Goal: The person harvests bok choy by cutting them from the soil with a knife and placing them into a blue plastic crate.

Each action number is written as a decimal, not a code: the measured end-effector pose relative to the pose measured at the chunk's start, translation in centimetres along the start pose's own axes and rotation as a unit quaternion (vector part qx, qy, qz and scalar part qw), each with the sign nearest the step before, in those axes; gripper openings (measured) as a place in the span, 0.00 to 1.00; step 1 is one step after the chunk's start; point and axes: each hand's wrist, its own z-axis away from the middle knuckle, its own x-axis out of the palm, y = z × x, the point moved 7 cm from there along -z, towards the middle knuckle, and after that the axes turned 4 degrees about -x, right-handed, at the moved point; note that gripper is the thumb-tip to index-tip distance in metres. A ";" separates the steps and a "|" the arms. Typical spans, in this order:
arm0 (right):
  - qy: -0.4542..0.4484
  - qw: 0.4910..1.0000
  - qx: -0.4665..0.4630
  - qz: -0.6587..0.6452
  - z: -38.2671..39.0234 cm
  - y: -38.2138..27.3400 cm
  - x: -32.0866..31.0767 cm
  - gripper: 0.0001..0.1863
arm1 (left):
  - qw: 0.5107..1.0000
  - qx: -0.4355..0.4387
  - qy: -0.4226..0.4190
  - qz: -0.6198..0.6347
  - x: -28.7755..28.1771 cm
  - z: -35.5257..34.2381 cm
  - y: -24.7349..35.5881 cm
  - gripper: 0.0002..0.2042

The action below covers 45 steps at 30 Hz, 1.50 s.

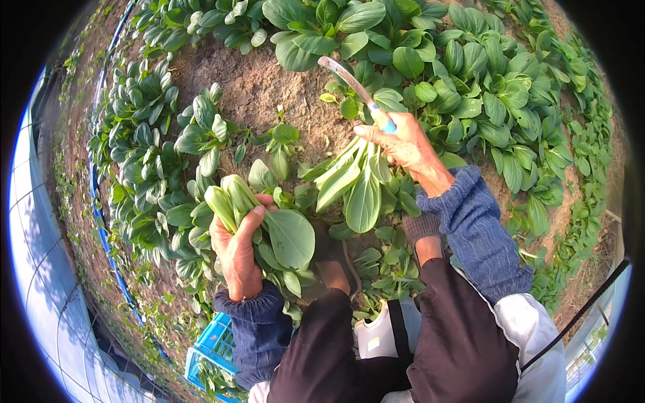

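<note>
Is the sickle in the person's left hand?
No, the right hand holds the sickle, while the left hand grips bok choy with its pale stem base pointing up.

One left hand [236, 254], one right hand [407, 145], two handfuls of greens [290, 238], one sickle [352, 81], one crate [218, 338], one hose [92, 168]; rooted plants [514, 97] too crowded to count.

Greens [290, 238] in left hand [236, 252], crate [216, 336] left of knees [317, 322].

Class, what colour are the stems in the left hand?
The stems are pale green, clearest in the head view.
</note>
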 end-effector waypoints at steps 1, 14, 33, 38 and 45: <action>-0.003 0.999 -0.017 0.036 0.2 -0.2 -0.2 0.17 | 1.000 -0.003 -0.017 -0.021 0.3 0.4 0.4 0.15; -0.187 0.974 0.076 -0.106 4.5 -1.4 5.5 0.14 | 0.970 0.087 -0.094 -0.208 5.2 1.4 -4.5 0.18; -0.127 0.978 -0.123 0.115 4.1 3.0 1.2 0.13 | 0.913 -0.247 -0.311 -0.088 5.7 6.0 -9.2 0.19; -0.219 0.968 0.011 0.118 5.5 6.2 4.6 0.23 | 0.761 0.097 -0.291 -0.571 8.0 5.8 -8.5 0.17; -0.210 0.964 0.076 0.144 5.4 10.0 5.9 0.27 | 0.567 0.267 -0.148 -0.766 6.1 1.5 -7.8 0.17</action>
